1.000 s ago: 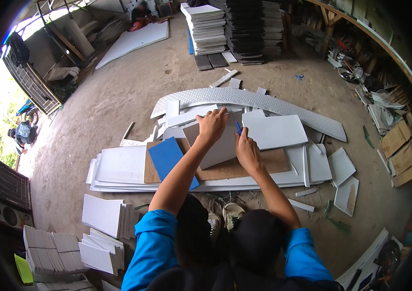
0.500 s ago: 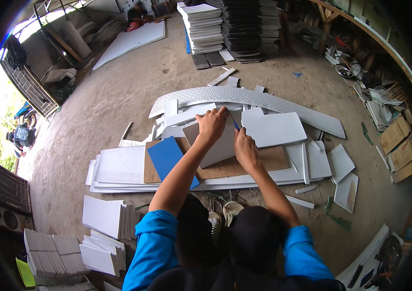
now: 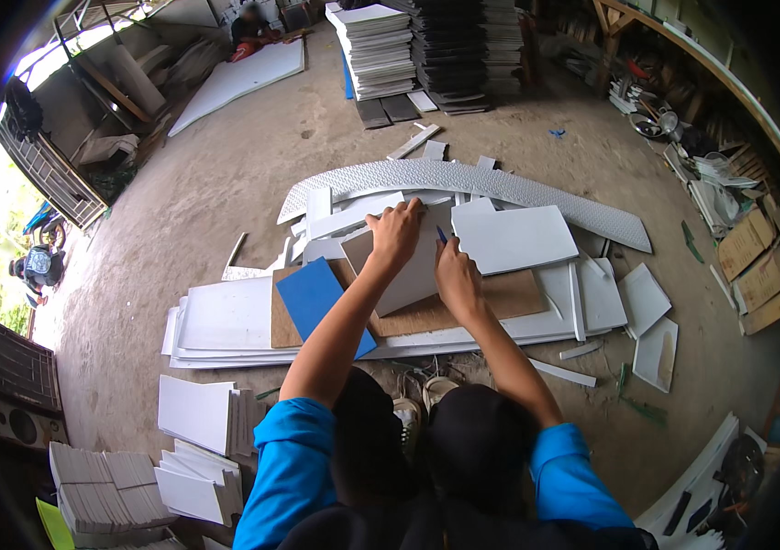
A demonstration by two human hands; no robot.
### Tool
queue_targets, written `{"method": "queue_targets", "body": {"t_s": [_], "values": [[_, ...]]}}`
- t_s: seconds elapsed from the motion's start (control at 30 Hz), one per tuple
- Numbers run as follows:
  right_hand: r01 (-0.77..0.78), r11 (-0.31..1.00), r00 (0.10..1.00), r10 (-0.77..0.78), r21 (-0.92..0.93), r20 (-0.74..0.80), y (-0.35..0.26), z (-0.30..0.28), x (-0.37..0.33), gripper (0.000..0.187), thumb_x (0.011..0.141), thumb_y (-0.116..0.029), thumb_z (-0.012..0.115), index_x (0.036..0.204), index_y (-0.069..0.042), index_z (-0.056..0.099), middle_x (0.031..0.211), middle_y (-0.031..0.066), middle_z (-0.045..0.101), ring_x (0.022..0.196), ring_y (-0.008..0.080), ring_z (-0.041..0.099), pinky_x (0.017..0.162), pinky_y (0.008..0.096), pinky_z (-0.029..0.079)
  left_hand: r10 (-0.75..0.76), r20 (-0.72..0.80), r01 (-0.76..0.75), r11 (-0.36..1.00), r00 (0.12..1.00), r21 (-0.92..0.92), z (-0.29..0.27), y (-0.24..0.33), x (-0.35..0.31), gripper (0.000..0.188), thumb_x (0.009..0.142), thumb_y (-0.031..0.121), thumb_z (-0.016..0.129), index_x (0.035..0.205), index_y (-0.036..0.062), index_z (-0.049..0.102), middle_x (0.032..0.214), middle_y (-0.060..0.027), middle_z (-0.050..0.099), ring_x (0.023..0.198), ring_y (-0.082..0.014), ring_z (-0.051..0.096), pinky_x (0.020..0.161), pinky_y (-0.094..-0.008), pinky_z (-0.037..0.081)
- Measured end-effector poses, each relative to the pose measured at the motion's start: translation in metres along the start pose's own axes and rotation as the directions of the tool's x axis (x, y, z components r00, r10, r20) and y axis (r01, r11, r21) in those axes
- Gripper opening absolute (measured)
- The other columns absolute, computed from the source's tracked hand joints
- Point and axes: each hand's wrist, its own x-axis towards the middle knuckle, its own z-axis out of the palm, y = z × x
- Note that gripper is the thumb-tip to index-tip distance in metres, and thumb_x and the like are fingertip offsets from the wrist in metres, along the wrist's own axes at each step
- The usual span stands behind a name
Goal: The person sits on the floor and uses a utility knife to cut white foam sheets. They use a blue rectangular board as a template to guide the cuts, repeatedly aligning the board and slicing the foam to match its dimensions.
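Note:
My left hand (image 3: 396, 231) grips the top edge of a pale foam board (image 3: 408, 275), its fingers bent over the edge. The board stands tilted on a brown board (image 3: 509, 301). Closed round a blue-handled knife (image 3: 442, 236), my right hand (image 3: 457, 278) is beside the foam board's right side; the blade is hard to make out. Under my left forearm lies a blue rectangular sheet (image 3: 315, 298), resting partly on the brown board. White boards (image 3: 225, 312) are stacked beneath.
A long textured white strip (image 3: 463, 179) curves behind the pile. Offcuts (image 3: 654, 353) lie on the floor at right. Stacked white pieces (image 3: 195, 412) stand at lower left. Tall sheet stacks (image 3: 376, 55) stand at the back. Another person (image 3: 252, 32) sits far left.
My right hand has shifted slightly left with the knife, and the thin blade seen before is hardly visible now. My left hand keeps its hold on the board. The whole view has moved slightly.

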Motion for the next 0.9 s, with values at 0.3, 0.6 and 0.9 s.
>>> {"method": "queue_targets", "body": {"t_s": [0.3, 0.6, 0.9], "values": [[-0.053, 0.995, 0.986, 0.038, 0.085, 0.16, -0.014, -0.014, 0.035, 0.035, 0.091, -0.024, 0.032, 0.086, 0.007, 0.047, 0.075, 0.0331, 0.055, 0.076, 0.0463, 0.056, 0.066, 0.0496, 0.048, 0.039, -0.009, -0.039, 0.999, 0.999, -0.024, 0.002, 0.002, -0.005, 0.021, 0.082, 0.017, 0.048, 0.102, 0.0118, 0.051, 0.091, -0.0041, 0.059, 0.085, -0.024, 0.057, 0.068, -0.0503, 0.031], [-0.137, 0.987, 0.958, 0.11, 0.088, 0.266, -0.011, -0.023, 0.019, 0.042, 0.091, -0.028, 0.028, 0.09, 0.007, 0.051, 0.081, 0.0342, 0.055, 0.084, 0.0467, 0.054, 0.074, 0.0496, 0.046, 0.013, 0.02, -0.014, 1.0, 1.0, 0.018, -0.005, 0.002, -0.005, 0.024, 0.08, 0.014, 0.049, 0.104, 0.0136, 0.05, 0.092, -0.001, 0.058, 0.086, -0.0216, 0.056, 0.069, -0.0489, 0.031], [-0.147, 0.987, 0.966, 0.128, 0.07, 0.226, -0.017, -0.021, 0.025, 0.032, 0.087, -0.017, 0.038, 0.079, 0.007, 0.057, 0.079, 0.03, 0.058, 0.08, 0.0436, 0.057, 0.07, 0.0472, 0.048, 0.019, 0.027, -0.021, 0.996, 0.999, 0.086, -0.004, 0.0, -0.006, 0.03, 0.08, 0.012, 0.048, 0.11, 0.0143, 0.048, 0.095, -0.001, 0.058, 0.085, -0.0211, 0.057, 0.067, -0.0467, 0.032]]}}
